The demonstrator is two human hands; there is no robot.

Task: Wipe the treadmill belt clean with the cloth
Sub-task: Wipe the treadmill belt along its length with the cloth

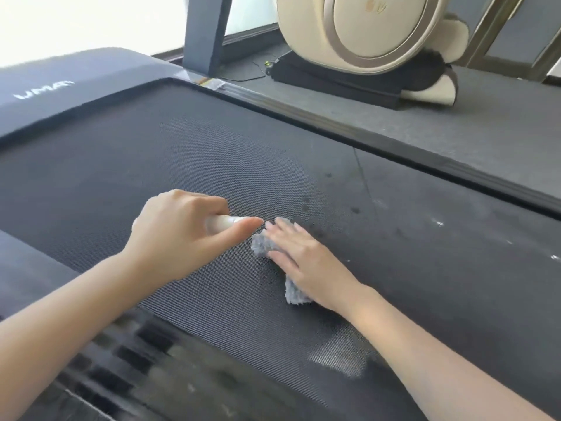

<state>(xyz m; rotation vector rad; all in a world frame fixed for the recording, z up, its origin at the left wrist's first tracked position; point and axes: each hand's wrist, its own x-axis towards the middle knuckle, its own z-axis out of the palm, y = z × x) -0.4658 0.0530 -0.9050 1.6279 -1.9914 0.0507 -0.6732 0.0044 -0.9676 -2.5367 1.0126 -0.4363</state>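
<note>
The dark textured treadmill belt (188, 153) fills most of the head view. A grey fluffy cloth (262, 243) lies on it near the middle. My right hand (306, 262) presses flat on the cloth with straight fingers, and cloth shows beyond the fingertips and below the palm. My left hand (179, 235) hovers just left of the cloth and grips a small cream-coloured bottle (224, 223), its tip pointing right toward the cloth. Dark wet spots (306, 203) and pale smudges (437, 223) mark the belt to the right.
The treadmill's motor cover (60, 83) with a white logo lies at far left, a dark upright post (205, 34) behind it. Side rails run along the far edge (394, 147) and near edge (127, 360). A beige exercise machine (379, 34) stands on the grey floor beyond.
</note>
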